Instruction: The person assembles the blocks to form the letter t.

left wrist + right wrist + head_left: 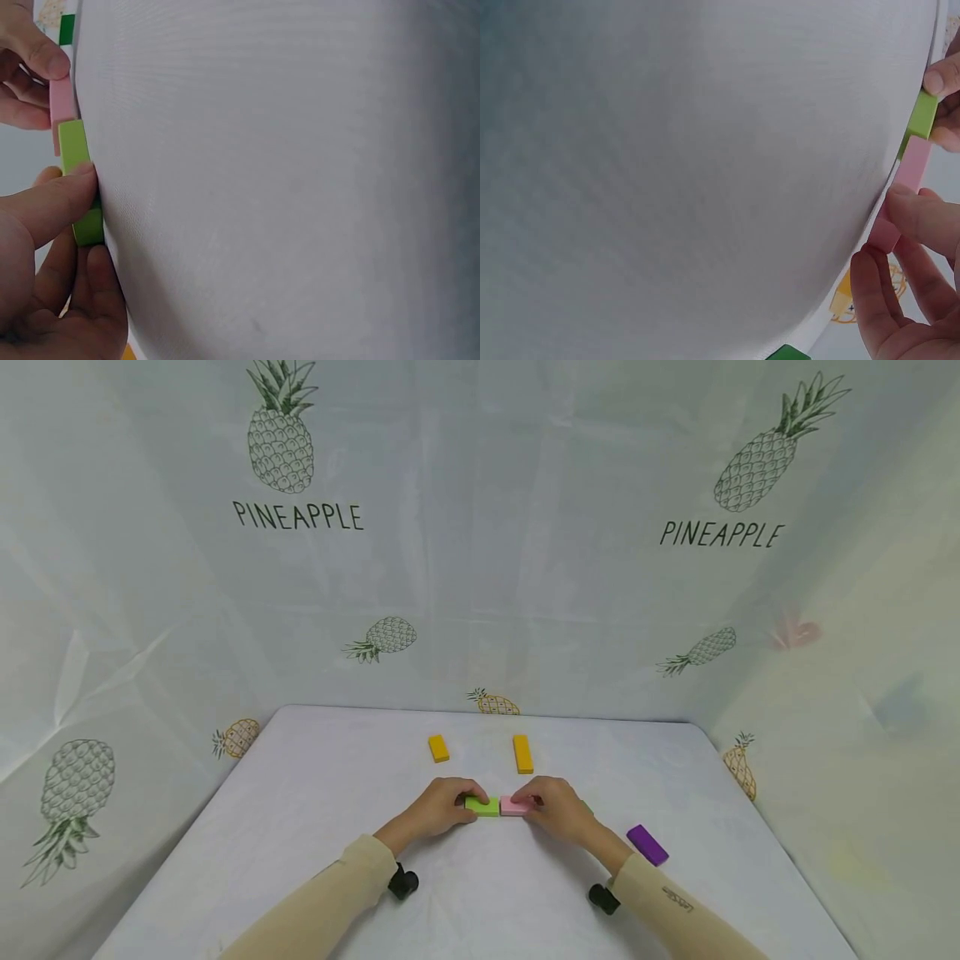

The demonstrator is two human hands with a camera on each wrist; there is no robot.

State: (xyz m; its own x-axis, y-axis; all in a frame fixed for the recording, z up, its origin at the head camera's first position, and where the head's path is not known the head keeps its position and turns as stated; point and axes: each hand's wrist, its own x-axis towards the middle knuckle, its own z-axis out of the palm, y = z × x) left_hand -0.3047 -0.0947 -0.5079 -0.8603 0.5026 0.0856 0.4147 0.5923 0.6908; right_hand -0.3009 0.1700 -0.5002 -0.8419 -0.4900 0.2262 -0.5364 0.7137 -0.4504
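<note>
A person's left hand (437,807) has its grip closed around a lime-green rectangular block (484,808), thumb against one face and fingers at the outer end. The right hand (564,811) likewise grasps a pale-pink rectangular block (512,808), at three o'clock from the green one. The two lie end to end near the middle of the white bench (480,910) (whether their ends actually touch is hard to tell).

Five blocks show in the head view: one green, one pink, one purple and two yellow-orange. From the held pair, a short yellow-orange block (438,748) lies between ten and eleven o'clock, a longer yellow-orange block (522,754) at one o'clock, and a purple rectangular block (647,845) just past three, near the right forearm. Two beige sleeves (315,902) cover the forearms, and two black devices (403,882) sit by the cuffs.
</note>
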